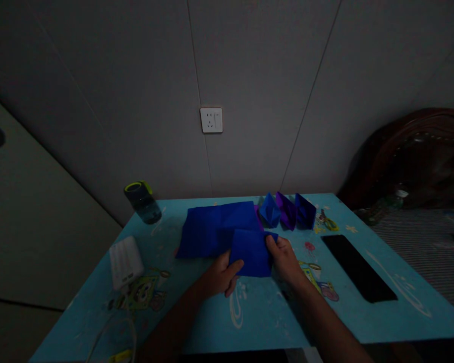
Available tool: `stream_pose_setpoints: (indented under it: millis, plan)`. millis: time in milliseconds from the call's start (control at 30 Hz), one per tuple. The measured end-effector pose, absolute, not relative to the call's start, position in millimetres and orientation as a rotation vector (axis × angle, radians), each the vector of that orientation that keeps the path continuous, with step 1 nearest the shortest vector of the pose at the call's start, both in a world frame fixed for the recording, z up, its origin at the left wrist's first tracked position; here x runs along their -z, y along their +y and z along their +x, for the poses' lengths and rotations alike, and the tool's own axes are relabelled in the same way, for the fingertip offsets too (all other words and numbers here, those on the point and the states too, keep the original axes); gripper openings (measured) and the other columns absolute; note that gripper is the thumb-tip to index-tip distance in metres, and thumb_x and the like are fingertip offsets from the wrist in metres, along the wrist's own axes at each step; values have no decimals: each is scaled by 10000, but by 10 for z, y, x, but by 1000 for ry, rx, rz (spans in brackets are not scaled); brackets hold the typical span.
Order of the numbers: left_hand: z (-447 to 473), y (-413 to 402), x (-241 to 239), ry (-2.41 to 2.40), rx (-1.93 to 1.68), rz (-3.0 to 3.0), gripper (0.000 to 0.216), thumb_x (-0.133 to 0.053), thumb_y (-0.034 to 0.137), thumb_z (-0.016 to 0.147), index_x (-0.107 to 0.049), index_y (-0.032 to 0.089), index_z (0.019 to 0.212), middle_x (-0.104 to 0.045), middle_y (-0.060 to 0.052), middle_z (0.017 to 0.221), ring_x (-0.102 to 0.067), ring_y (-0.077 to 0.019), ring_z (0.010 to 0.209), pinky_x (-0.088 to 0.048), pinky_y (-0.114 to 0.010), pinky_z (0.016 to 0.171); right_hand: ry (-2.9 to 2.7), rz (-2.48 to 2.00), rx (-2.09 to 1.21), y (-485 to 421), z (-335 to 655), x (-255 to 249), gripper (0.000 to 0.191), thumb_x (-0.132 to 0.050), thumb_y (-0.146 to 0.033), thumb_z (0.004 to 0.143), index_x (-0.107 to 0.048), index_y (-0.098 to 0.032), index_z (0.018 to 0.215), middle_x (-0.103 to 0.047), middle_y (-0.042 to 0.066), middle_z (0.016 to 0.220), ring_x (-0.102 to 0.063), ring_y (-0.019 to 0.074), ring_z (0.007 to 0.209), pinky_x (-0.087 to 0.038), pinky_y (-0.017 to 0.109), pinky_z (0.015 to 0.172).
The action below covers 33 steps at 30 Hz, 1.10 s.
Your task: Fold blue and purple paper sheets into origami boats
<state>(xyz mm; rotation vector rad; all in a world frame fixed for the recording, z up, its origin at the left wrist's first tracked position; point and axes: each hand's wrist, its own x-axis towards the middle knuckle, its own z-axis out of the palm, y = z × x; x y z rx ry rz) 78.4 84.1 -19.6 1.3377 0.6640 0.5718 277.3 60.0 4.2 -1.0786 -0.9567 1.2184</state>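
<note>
Between my two hands is a small, roughly square piece of folded blue paper (pixel 251 253), held a little tilted above the table. My left hand (pixel 224 275) pinches its lower left edge, thumb on top. At the upper right corner my right hand (pixel 283 256) grips it, thumb on the near face. Behind it lies a larger blue sheet (pixel 212 229), partly covered by the held piece, with a purple edge showing at its right. Three folded paper boats stand beyond: a lighter blue one (pixel 270 210), a purple one (pixel 286 210) and a dark blue one (pixel 305 212).
A dark bottle (pixel 144 203) stands at the back left of the patterned blue table (pixel 196 327). Nearer is a white power bank (pixel 126 263) with a cable (pixel 130 322). A black flat slab (pixel 358 267) lies on the right. The wall with a socket (pixel 212 120) borders the back.
</note>
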Motion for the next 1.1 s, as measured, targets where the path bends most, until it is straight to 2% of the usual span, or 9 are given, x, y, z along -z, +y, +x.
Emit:
stream_pose_setpoints:
  millis: [233,333,467,633,733,867,933,1000,1100]
  plan:
    - [694,884,196,478,-488,1207,485,-470,663,873,-492,182,813,-441,90,336,-481,-138,238,-330,-184,264,-912,-919,-1264,605,2700,144,518,-578,-651,847,-695,-201,1077,-762,101,962,-686,275,991,-546,409,851]
    - [692,899,175,626,-718,1235,466,-469,625,888,-540,166,852,-392,108,292,-459,-140,222,-331,-188,269,-932,-922,-1211,637,2702,135,536,-516,-655,882,-689,-210,1124,-739,117,1080,-650,283,1084,-517,433,913]
    - [650,947,175,921,-1112,1614,322,-436,357,936,-643,133,1040,-624,18,489,-577,-125,384,-488,-220,439,-950,-993,-1041,690,2752,105,506,-552,-618,884,-654,-244,1209,-656,101,1277,-597,268,1174,-455,429,999]
    - [602,1007,249,1226,-1333,2210,506,-399,93,828,-655,204,1250,-688,-71,866,-668,-157,708,-567,-275,716,-1012,-916,-1384,656,2643,92,692,-415,-762,854,-678,-182,1127,-738,144,1028,-687,277,958,-530,411,812]
    - [645,978,253,1256,-1338,2312,516,-393,98,858,-615,209,1310,-665,-106,1000,-663,-176,802,-565,-290,773,-1097,-965,-1450,622,2531,69,592,-534,-717,829,-676,-181,1037,-751,107,874,-700,228,742,-529,351,684]
    - [710,894,208,1003,-1217,2209,519,-475,213,901,-490,186,1420,-626,-146,1165,-668,-172,812,-571,-296,777,-1181,-1068,-1260,627,2538,36,520,-594,-680,814,-677,-167,804,-717,66,681,-641,178,597,-486,305,637]
    - [733,874,193,928,-1172,2020,506,-486,286,925,-484,171,1417,-658,-132,1098,-674,-152,734,-579,-271,703,-1225,-1102,-1241,635,2580,27,532,-577,-680,823,-671,-165,725,-702,62,641,-624,174,585,-475,304,635]
    - [751,882,185,946,-1164,1785,477,-460,350,953,-502,159,1388,-699,-63,847,-666,-136,613,-570,-243,608,-1274,-1117,-1282,638,2604,26,549,-569,-691,818,-673,-163,706,-701,60,641,-618,172,583,-474,304,628]
    - [772,920,167,996,-1151,1520,506,-450,412,963,-463,146,1394,-627,30,561,-630,-135,475,-540,-226,510,-1272,-1153,-1274,644,2597,44,555,-564,-702,812,-673,-162,741,-701,47,643,-614,170,581,-471,291,602]
